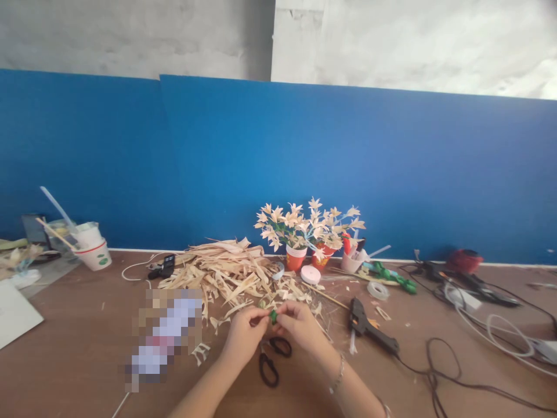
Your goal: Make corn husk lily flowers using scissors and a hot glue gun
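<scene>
Pinched between the fingertips of both hands is a small green piece, too small to make out whether it is tape, ribbon or leaf. My left hand grips it from the left, and my right hand closes on it from the other side. Scissors with black handles lie on the table just below the hands, their blades partly hidden. Beyond the fingers spreads a heap of dry, pale husk strips. A black glue gun rests to the right of my right hand.
Pale flowers stand in red paper cups behind the heap. Near them are a white tape roll and a clear tape roll. Cables run across the right side. A white cup stands at left.
</scene>
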The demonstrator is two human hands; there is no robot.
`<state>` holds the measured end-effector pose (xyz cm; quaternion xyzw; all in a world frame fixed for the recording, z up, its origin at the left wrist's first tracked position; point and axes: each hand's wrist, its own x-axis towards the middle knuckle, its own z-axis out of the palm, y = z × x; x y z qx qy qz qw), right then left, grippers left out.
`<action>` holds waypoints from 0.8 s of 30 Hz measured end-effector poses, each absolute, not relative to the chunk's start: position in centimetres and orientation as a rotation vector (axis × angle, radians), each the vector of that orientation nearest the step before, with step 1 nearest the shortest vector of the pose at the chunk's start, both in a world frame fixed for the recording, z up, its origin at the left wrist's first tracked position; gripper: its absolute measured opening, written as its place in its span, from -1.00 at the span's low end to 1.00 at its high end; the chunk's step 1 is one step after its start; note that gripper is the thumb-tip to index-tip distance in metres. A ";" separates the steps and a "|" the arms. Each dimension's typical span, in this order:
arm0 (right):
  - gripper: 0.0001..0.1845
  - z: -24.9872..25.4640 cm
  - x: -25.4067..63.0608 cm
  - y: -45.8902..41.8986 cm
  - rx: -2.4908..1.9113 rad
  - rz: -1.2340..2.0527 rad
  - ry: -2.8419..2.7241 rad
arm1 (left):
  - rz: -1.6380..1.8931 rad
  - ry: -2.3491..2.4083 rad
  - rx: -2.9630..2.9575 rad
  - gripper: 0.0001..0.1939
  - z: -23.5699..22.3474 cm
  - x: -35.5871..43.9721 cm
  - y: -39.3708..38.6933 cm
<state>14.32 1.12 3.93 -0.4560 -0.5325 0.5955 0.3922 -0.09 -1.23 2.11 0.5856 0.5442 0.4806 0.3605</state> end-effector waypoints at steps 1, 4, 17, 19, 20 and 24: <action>-0.90 3.9 14.4 1.1 -1.156 1.516 -1.355 | 1.243 1.411 1.532 -0.82 2.2 -0.1 -1.3; -0.91 4.0 14.4 1.0 -1.162 1.505 -1.379 | 1.259 1.447 1.543 -0.84 2.3 0.0 -1.3; -0.85 3.8 14.0 0.5 -1.137 1.439 -1.431 | 1.269 1.532 1.524 -0.88 3.0 0.0 -1.3; -0.79 4.1 13.8 0.3 -1.153 1.418 -1.427 | 1.266 1.569 1.540 -0.88 3.1 0.0 -1.4; -0.76 4.2 13.8 0.2 -1.160 1.405 -1.427 | 1.259 1.587 1.551 -0.88 3.1 0.0 -1.5; -0.71 4.2 13.5 0.0 -1.182 1.322 -1.459 | 1.219 1.636 1.577 -0.89 3.3 0.2 -1.7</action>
